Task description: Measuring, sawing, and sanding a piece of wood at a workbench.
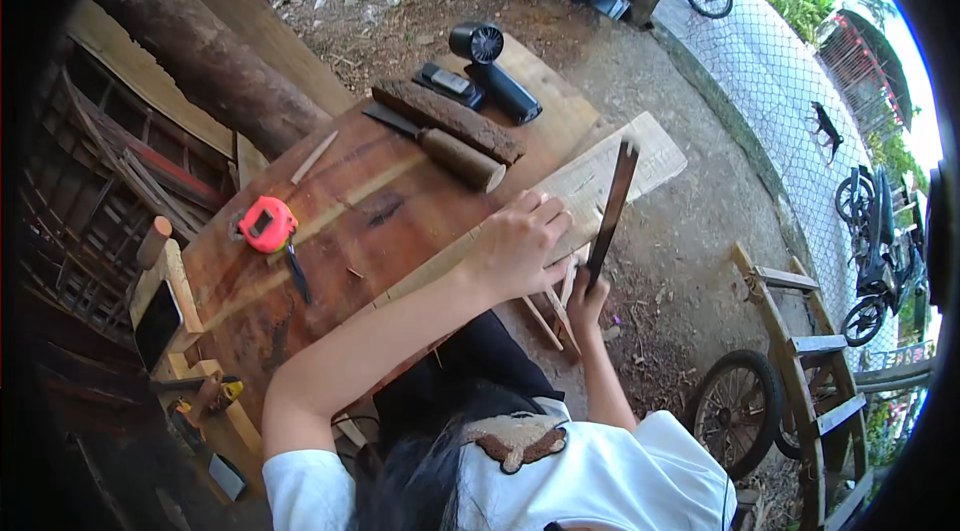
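A long pale wooden plank (640,166) lies slantwise along the near right side of the reddish-brown wooden table (340,231), its far end sticking out past the edge. My left hand (520,241) is closed in a fist on the plank; whatever its curled fingers hold is hidden. Just right of it, my right hand (588,303) grips the lower end of a long, dark, narrow bar-like tool (612,211). The tool stands raised and tilted beside the plank, its upper end blurred, so I cannot tell its exact kind.
A wooden-handled chisel (460,159), dark wood block (445,119), black device (448,84) and handheld fan (505,91) lie farther back. Leftward are a pink tape measure (267,224), a dark pen (299,274) and a pointed stick (314,157). A wooden ladder (815,343) and wheel (740,411) stand right.
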A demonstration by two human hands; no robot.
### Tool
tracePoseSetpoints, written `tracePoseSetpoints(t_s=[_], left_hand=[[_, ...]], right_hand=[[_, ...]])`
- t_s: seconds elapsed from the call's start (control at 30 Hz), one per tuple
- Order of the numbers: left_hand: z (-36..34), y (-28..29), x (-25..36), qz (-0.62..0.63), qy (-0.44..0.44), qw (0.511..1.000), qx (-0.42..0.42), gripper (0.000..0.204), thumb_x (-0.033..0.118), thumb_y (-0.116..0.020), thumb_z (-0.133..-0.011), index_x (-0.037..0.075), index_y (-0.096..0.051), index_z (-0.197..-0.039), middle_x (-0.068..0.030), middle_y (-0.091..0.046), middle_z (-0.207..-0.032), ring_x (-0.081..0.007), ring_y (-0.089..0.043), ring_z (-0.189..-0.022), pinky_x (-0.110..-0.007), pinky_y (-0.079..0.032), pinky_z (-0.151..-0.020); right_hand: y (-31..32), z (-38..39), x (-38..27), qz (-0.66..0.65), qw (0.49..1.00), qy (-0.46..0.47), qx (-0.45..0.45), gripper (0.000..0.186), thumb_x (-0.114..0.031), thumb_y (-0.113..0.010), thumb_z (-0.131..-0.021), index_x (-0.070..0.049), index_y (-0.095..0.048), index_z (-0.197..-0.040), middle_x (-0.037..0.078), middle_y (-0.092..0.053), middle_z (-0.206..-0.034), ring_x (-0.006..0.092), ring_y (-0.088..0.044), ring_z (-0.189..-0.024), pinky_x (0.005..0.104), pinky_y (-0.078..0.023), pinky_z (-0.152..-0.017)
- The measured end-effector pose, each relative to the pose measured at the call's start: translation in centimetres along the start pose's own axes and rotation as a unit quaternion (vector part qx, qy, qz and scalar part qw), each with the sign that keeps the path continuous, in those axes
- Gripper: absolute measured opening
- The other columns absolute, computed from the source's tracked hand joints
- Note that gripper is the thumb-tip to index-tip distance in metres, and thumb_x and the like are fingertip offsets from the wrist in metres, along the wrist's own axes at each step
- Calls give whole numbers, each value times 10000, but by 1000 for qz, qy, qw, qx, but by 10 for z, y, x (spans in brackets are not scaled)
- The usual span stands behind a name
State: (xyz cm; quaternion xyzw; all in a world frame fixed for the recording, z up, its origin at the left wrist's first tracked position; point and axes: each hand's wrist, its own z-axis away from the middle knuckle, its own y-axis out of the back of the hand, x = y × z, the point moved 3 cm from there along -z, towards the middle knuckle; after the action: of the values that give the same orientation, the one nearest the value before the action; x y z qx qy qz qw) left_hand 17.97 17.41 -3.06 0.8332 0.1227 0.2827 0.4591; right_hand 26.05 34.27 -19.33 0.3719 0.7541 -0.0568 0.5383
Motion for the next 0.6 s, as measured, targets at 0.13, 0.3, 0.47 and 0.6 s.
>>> tracePoseSetpoints(t_s=[0.13,0.3,0.47,0.6], left_hand=[[-7,0,0,6,-5,1000,-5,415,301,-687,-720,73,-599,-1056,-62,-562,-1068,-247,-534,-1083,-356,-526,-829],[-4,4,-4,17,-4,1000,23,401,297,-680,-749,63,-629,-1071,-98,-604,-1128,-280,-560,-1078,-366,-512,-874],[-7,-4,-2,-58,-40,997,21,454,329,-662,-768,36,-637,-1113,-170,-618,-1166,-322,-573,-1115,-365,-478,-934],[-3,-7,-5,-74,-36,997,14,464,334,-642,-785,7,-630,-1114,-202,-614,-1163,-345,-581,-1101,-370,-473,-940]], right_hand=[[11,46,49,75,996,43,25,385,-218,-471,-966,-13,-437,-643,18,-342,-513,103,-343,-499,353,-253,-442],[2,-32,-43,55,996,-44,-56,159,-79,-498,-905,41,-587,-852,149,-504,-595,254,-480,-527,383,-400,-537],[2,2,7,74,996,-30,-31,156,-64,-502,-898,38,-619,-886,178,-540,-609,289,-526,-531,393,-406,-534],[-1,4,16,80,994,-54,-44,168,-71,-504,-894,37,-632,-885,200,-590,-661,327,-605,-600,401,-437,-564]])
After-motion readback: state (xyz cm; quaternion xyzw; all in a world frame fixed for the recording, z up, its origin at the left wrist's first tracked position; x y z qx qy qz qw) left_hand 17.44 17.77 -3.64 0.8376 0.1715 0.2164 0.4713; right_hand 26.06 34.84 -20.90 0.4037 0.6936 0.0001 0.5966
